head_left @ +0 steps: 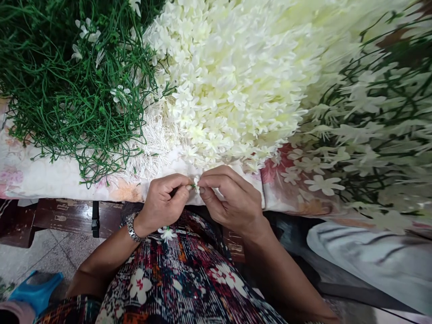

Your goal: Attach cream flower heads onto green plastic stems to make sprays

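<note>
My left hand [165, 200], with a metal watch [134, 226] at its wrist, pinches a green artificial flower stem [192, 185] between thumb and fingertips. From the right, my right hand [232, 198] grips a small white artificial flower [196, 181] at the stem's tip. Both hands meet just over the table's near edge, fingertips almost touching. Below my left palm hangs another white flower [167, 233]; whether it belongs to the same stem is hidden by the hand.
Green plastic stems [77, 99] are heaped at left, beside thin white strands [151, 139]. A large mound of cream-white petals [236, 99] fills the middle. Flowered stems [364, 148] lie at right on the floral cloth [128, 191]. A blue plastic object [37, 290] stands lower left.
</note>
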`<state>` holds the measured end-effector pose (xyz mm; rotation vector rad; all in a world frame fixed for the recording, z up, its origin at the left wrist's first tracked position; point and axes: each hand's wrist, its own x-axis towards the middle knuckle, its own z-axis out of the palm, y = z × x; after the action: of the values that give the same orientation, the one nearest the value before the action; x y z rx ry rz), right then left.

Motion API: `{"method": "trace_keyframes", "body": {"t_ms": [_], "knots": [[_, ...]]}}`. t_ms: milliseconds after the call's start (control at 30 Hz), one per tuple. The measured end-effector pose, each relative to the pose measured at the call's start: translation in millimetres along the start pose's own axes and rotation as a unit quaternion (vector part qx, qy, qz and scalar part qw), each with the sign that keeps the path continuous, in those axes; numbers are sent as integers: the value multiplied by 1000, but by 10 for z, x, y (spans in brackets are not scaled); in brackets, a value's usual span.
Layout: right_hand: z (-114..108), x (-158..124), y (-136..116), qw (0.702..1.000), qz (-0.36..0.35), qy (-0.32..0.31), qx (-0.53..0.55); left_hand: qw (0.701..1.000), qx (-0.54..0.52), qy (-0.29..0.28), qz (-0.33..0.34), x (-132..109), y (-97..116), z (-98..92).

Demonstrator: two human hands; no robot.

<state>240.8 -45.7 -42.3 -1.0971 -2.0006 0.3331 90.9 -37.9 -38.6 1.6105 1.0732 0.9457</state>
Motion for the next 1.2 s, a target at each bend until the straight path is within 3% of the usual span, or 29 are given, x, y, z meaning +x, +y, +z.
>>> {"method": "trace_keyframes", "body": {"t_ms": [267, 867, 1033, 1200], "knots": [[51, 1, -6, 1000, -2, 5, 27, 999, 18, 23, 19, -17, -28, 12], [92, -1, -37, 1000, -7, 9, 18, 1000, 11, 25, -3, -15, -32, 5], [-98, 67, -66, 997, 24, 5, 68, 987, -143, 17, -68, -38, -60, -21], [-262, 68, -46, 988, 49, 87, 116, 928, -344, 17, -143, -25, -27, -54]]}}
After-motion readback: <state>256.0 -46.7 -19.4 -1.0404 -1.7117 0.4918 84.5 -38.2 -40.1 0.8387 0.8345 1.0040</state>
